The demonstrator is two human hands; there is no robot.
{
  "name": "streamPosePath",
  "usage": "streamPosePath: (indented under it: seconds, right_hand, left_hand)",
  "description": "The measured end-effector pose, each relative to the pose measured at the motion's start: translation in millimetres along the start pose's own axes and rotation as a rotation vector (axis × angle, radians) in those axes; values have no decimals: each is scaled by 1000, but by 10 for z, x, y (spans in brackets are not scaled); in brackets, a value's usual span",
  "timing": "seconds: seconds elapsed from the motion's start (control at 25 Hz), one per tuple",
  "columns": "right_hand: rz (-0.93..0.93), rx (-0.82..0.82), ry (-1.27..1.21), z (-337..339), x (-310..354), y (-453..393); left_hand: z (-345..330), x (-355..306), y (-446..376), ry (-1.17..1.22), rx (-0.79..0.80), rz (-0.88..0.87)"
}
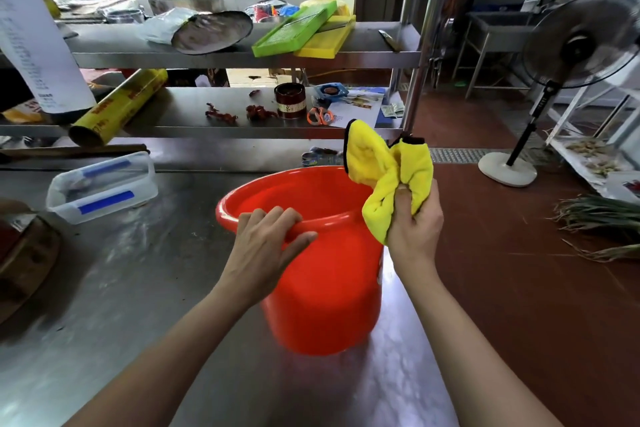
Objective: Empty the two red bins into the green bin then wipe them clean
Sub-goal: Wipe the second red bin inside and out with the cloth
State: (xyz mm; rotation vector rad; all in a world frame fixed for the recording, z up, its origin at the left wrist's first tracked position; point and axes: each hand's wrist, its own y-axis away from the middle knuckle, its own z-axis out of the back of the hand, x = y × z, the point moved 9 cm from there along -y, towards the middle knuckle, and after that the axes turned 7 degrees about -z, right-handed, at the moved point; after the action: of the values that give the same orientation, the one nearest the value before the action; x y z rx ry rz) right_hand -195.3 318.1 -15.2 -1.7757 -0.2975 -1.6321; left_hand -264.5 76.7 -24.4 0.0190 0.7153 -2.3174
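A red bin stands upright on the steel table, near its right edge. What I can see of its inside looks bare. My left hand grips the near rim, fingers curled over the top and thumb on the outside. My right hand holds a bunched yellow cloth just above the bin's right rim. No second red bin and no green bin are in view.
A clear plastic box with blue strips lies on the steel table to the left. A wooden board sits at the far left. Cluttered shelves rise behind. A standing fan is on the red floor to the right.
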Motion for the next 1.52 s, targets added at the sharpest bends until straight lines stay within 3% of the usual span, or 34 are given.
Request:
streamPosePath:
  seconds: [0.16,0.32,0.48,0.68,0.96,1.32,1.52]
  right_hand:
    - [44,-5,-7,8,33,14]
    - [45,44,63,-113,-167,97]
    - [49,-16,65,-1,-169,103]
    - [440,273,336,-673,95,419]
    - [529,364,609,-1088,-100,489]
    - [403,520,562,-1284,-293,800]
    - [376,476,510,-1183,-473,969]
  left_hand:
    - [52,182,-237,102,10,161]
    - [-39,344,-465,80,164,218]
    - [-48,551,-553,104,214,286]
    - [-94,563,-651,222,285,303]
    - [-9,769,-532,281,174,343]
    - [216,1223,-438,242,130,564]
    - [153,1192,-563,224,192,483]
